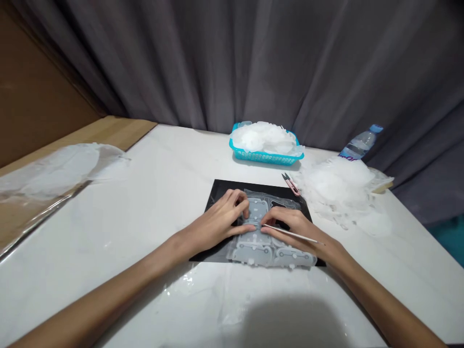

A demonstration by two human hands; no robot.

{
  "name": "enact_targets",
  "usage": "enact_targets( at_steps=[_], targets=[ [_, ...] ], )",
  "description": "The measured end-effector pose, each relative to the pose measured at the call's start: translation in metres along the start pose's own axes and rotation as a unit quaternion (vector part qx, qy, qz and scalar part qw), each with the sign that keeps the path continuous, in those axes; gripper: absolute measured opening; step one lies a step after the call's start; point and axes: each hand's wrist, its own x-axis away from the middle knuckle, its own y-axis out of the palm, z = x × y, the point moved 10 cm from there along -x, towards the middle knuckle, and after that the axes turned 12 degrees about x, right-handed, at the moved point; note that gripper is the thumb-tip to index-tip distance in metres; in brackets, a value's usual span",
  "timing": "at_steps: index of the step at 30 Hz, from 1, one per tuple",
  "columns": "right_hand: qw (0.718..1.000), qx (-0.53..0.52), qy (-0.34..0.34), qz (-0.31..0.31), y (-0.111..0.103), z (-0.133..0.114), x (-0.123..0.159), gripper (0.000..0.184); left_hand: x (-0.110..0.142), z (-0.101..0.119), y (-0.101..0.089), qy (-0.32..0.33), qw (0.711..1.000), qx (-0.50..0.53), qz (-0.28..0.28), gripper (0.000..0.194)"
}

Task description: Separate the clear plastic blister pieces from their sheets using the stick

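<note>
A clear plastic sheet of grey, rounded pieces with pale outlines (252, 253) lies on a black mat (213, 253). My left hand (226, 212) rests on the sheet's left side, thumb stretched out and fingers bent but apart, gripping nothing visible. From the right, my right hand (290, 223) reaches over the same sheet, its thumb and fingertips pinched around a thin white stick (300, 236). The stick's tip is near my left thumb, at the middle of the sheet. A dark cut-out shape shows at the upper right, partly covered by my right hand.
Behind the mat stands a blue basket (266, 157) heaped with white, filmy pieces. Pink-handled thread snips (291, 184) lie beside a pile of similar white pieces (340, 188). A water bottle (362, 141) leans at the back right. Plastic film (65, 166) lies over cardboard at left.
</note>
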Motion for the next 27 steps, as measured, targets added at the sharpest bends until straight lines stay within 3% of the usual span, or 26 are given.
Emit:
enact_targets(
  at_steps=[3, 7, 10, 19, 27],
  targets=[
    [1.0, -0.002, 0.009, -0.002, 0.002, 0.005, 0.0, 0.015, -0.001, -0.004, 0.004, 0.018, 0.998, 0.048, -0.024, 0.036],
    [0.999, -0.019, -0.023, 0.016, 0.002, 0.002, -0.001, 0.016, 0.0, -0.023, 0.013, -0.039, 0.997, 0.052, -0.051, 0.063],
    [0.998, -0.026, -0.031, 0.037, 0.002, 0.004, -0.002, 0.016, 0.0, -0.028, 0.014, -0.051, 0.997, 0.027, -0.053, 0.072],
    [0.999, -0.021, -0.027, 0.041, 0.003, 0.003, -0.005, 0.014, -0.003, -0.029, 0.009, -0.043, 0.998, 0.006, -0.044, 0.072],
    [0.986, 0.081, -0.119, 0.08, 0.009, -0.014, -0.004, 0.012, -0.003, -0.03, 0.007, -0.04, 0.998, -0.028, -0.035, 0.076]
  ],
)
